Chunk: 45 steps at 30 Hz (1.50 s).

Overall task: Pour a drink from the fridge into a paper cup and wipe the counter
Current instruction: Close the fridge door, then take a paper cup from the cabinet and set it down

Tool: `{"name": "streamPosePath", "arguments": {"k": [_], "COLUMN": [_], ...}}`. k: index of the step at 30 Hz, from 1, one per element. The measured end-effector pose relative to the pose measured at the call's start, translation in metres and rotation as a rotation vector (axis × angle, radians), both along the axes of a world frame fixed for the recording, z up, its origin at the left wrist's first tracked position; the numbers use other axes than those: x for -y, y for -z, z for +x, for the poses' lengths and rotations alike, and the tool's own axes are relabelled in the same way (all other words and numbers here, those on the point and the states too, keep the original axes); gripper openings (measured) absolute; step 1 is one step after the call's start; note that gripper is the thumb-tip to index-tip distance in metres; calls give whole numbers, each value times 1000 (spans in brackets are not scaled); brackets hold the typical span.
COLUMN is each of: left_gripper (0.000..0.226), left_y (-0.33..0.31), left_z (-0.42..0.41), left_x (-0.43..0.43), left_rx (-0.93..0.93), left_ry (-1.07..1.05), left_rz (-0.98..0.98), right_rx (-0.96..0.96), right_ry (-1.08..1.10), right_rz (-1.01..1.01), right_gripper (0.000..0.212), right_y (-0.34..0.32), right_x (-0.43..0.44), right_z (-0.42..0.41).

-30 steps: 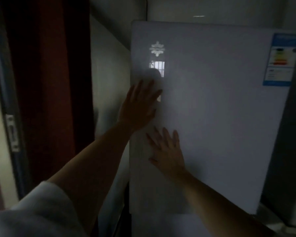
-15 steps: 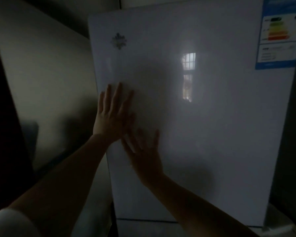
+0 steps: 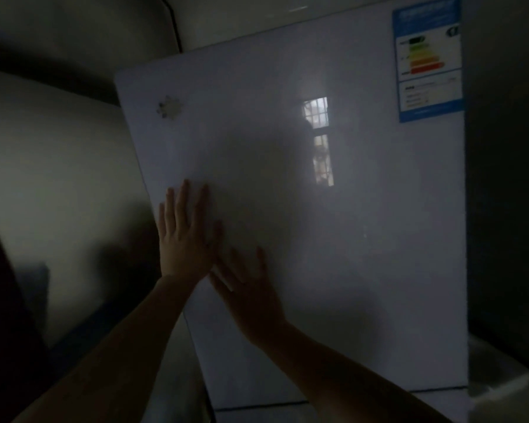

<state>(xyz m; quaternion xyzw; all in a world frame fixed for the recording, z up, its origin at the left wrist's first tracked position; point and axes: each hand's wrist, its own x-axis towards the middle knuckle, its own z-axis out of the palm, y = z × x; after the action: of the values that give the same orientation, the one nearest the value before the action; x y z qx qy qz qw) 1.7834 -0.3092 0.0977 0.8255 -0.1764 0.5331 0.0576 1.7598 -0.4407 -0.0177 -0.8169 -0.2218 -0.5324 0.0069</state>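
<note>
Neither hand holds anything: the left hand [image 3: 182, 236] lies flat on the white fridge door [image 3: 333, 239] with its fingers straight and close together, pointing up, right by the door's left edge. The right hand [image 3: 248, 294] is pressed flat on the door just below and to the right of it, fingers straight and spread, in deeper shadow. Whether the two hands touch each other cannot be told in the dim light. Both bare forearms reach up from the bottom of the view. The door is closed, glossy and plain, and fills most of the view. A dark seam near the bottom parts it from a lower door [image 3: 333, 413]. Higher on the panel sit a small pale emblem [image 3: 168, 107] at the upper left, a bright window reflection [image 3: 318, 141] near the middle and a blue-edged energy label [image 3: 428, 61] with coloured bars in the top right corner. A pale wall [image 3: 58, 178] stands to the left of the fridge.
</note>
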Motion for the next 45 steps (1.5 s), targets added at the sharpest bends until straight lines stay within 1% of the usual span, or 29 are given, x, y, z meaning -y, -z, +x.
{"name": "streamPosePath", "arguments": {"k": [3, 5, 6, 8, 10, 11, 12, 14, 16, 18, 19, 21, 24, 25, 26, 27, 28, 29, 30, 31, 33, 35, 38, 40, 42, 45], "left_gripper": [69, 63, 58, 43, 23, 21, 23, 29, 31, 37, 41, 40, 29, 28, 24, 16, 6, 3, 6, 7, 9, 9, 14, 18, 21, 22], "left_y": [14, 41, 62, 112, 156, 171, 182, 195, 195, 190, 189, 188, 199, 206, 217, 226, 235, 243, 250, 253, 254, 252, 247, 247, 249, 254], "left_z": [-25, -41, -48, -57, -61, -65, -69, -85, -109, -135, -149, -184, -247, -264, -286, -307, -326, -348, -369, -389, -421, -449, -488, -515, -544, -595], "left_x": [17, 28, 35, 54, 77, 90, 104, 137, 167, 194, 206, 228, 257, 263, 268, 270, 270, 266, 262, 257, 255, 253, 253, 255, 259, 267], "left_rx": [-57, -112, -117, -88, -141, -199, -270, -419, -581, -782, -862, -923, -989, -1012, -1047, -1076, -1092, -1117, -1143, -1170, -1171, -1151, -1134, -1106, -1089, -1038], "left_ry": [89, 177, 222, 339, 462, 499, 528, 615, 740, 844, 895, 1025, 1201, 1265, 1339, 1399, 1450, 1506, 1546, 1571, 1603, 1620, 1646, 1649, 1629, 1599], "left_rz": [-107, -126, -79, 110, 256, 282, 292, 271, 143, 30, 25, 71, 254, 300, 335, 364, 408, 474, 545, 609, 692, 754, 827, 895, 960, 1057], "right_rx": [-149, -210, -224, -265, -419, -506, -583, -658, -674, -721, -731, -722, -667, -661, -664, -689, -730, -778, -819, -842, -778, -712, -695, -678, -693, -792], "right_ry": [100, 179, 231, 333, 446, 520, 594, 710, 836, 954, 1002, 1072, 1218, 1269, 1331, 1386, 1432, 1483, 1519, 1558, 1620, 1645, 1648, 1697, 1733, 1750], "right_rz": [83, 144, 176, 265, 334, 359, 386, 463, 525, 507, 509, 597, 794, 818, 846, 876, 913, 959, 997, 1017, 1042, 1070, 1182, 1201, 1192, 1208], "right_gripper": [62, 65, 61, 53, 46, 42, 38, 33, 30, 28, 28, 32, 39, 37, 30, 21, 18, 22, 33, 44, 52, 51, 52, 49, 45, 47], "right_y": [1, 13, 22, 44, 66, 77, 85, 92, 86, 79, 77, 77, 82, 86, 93, 97, 100, 103, 104, 105, 105, 110, 122, 131, 138, 143], "right_x": [37, 75, 96, 138, 177, 193, 208, 231, 247, 254, 255, 251, 223, 213, 198, 181, 166, 149, 134, 123, 105, 92, 81, 80, 79, 78], "right_z": [-25, -47, -59, -84, -115, -133, -152, -197, -245, -296, -323, -381, -473, -499, -530, -557, -580, -605, -626, -645, -675, -697, -728, -753, -782, -839]}}
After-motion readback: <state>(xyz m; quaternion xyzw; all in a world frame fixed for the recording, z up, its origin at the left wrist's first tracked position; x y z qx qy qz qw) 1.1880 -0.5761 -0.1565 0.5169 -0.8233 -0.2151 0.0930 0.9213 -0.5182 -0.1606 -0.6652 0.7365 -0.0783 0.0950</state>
